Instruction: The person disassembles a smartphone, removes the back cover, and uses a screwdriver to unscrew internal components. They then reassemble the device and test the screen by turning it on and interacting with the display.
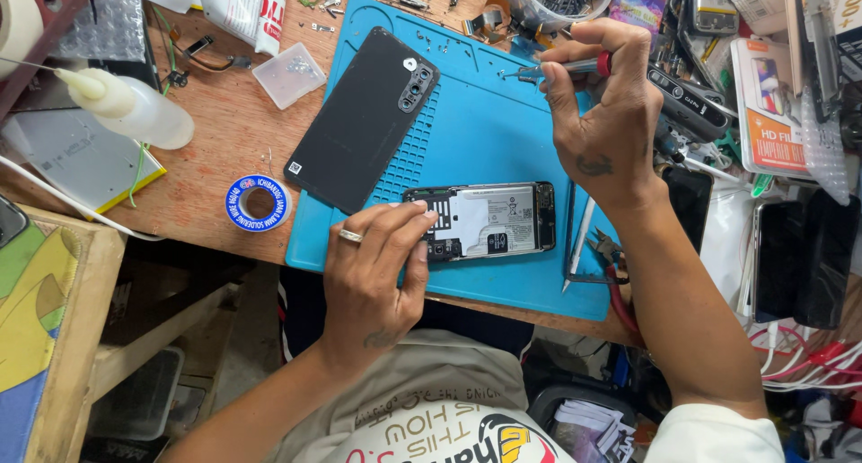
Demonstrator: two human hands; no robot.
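An opened phone (494, 219) lies on the blue work mat (485, 131), its inner parts and battery showing. My left hand (373, 265), with a ring on one finger, rests its fingertips on the phone's left end. The phone's black back cover (364, 117) lies apart on the mat, upper left, camera cut-out facing up. My right hand (597, 113) is above the mat's far right part, fingers closed on a small screwdriver (575, 66) with a red collar. Its tip points left at tiny screws on the mat.
A solder wire spool (259, 202) and a clear squeeze bottle (135, 108) sit on the wooden bench at left. A small clear plastic box (289, 75) lies near the cover. Tweezers (579, 243) and cutters lie right of the phone. Boxes, phones and cables crowd the right side.
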